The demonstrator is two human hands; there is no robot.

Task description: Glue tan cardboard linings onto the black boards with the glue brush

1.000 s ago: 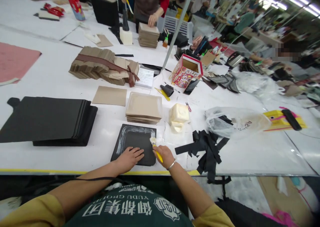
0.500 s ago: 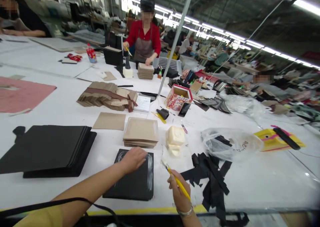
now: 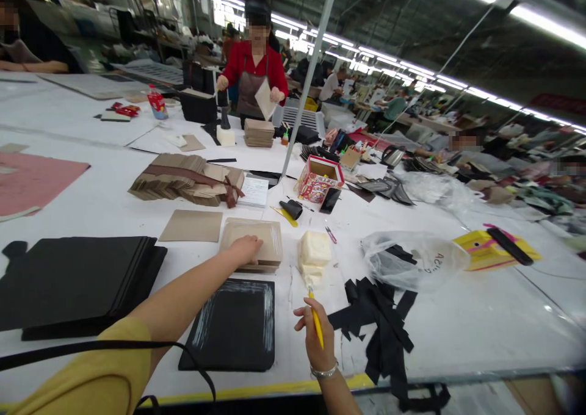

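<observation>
My left hand (image 3: 247, 249) lies on a stack of tan boards (image 3: 272, 235), its fingers loosely bent over the top board and not visibly gripping it. My right hand (image 3: 320, 342) is closed round a yellow-handled brush (image 3: 315, 320). The brush tip meets the base of a cream-coloured, glue-crusted block or tub (image 3: 315, 249); which of these it is I cannot tell. Nearest me lies a black rectangular panel (image 3: 231, 329), with whitish streaks brushed along its top, left and right edges.
Left are stacked black panels (image 3: 77, 274) and a single tan board (image 3: 190, 226). Black strips (image 3: 382, 329) and a plastic bag (image 3: 412, 259) lie to the right. Behind stand bundled tan boards (image 3: 178, 180), a patterned box (image 3: 318, 180) and a pole (image 3: 311, 76). A co-worker (image 3: 256, 67) stands opposite.
My left hand has moved forward from the black panel onto the tan stack. My right hand has brought the brush tip up to the cream block. The co-worker opposite has lifted a board.
</observation>
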